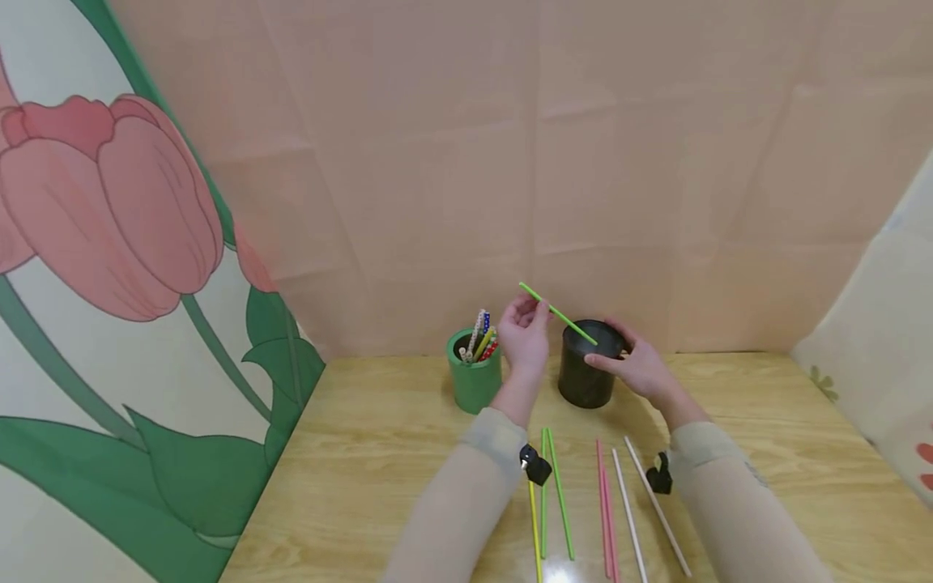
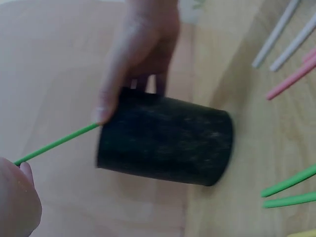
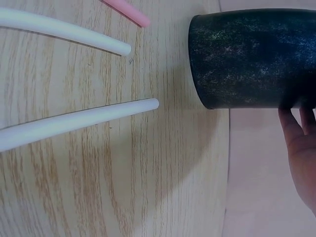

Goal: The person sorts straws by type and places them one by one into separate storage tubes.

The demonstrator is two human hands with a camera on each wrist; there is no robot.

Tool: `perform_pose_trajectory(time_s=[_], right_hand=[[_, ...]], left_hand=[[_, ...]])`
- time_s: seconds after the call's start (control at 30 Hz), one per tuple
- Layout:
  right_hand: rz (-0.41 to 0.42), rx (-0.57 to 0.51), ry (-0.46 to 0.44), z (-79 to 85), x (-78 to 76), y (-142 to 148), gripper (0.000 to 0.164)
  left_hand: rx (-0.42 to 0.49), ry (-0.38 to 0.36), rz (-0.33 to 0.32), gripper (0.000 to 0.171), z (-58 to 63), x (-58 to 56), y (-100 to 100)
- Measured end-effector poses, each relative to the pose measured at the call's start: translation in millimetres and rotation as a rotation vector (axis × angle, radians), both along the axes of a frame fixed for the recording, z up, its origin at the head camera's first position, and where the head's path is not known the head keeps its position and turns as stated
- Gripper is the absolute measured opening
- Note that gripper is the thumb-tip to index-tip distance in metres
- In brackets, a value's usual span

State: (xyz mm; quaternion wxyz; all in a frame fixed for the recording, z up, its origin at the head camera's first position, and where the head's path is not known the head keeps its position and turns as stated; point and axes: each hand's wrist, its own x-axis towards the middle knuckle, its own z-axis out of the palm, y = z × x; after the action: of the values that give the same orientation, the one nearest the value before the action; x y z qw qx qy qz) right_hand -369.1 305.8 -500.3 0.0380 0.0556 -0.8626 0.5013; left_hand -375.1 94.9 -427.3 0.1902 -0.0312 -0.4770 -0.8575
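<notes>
Before me a wood table [image 1: 379,461] meets a creased pinkish backdrop [image 1: 525,178], a tulip print [image 1: 149,210] on my left, a whitish panel [image 1: 871,340] on my right.

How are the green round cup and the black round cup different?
The green round cup holds colourful sticks; the black round cup has a thin bright-green stick at its mouth. The right hand holds the black cup; no hand holds the green one. Both have open tops.
</notes>
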Motion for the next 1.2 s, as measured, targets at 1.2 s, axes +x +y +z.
perform_pose_trajectory(time_s=[1.2], right_hand=[[-0.013,-0.001,0.018,-3.5,-5.3,4,0.104]], left_hand=[[-0.483,-0.178,-0.055,0.015,-48.7,11.0,3]])
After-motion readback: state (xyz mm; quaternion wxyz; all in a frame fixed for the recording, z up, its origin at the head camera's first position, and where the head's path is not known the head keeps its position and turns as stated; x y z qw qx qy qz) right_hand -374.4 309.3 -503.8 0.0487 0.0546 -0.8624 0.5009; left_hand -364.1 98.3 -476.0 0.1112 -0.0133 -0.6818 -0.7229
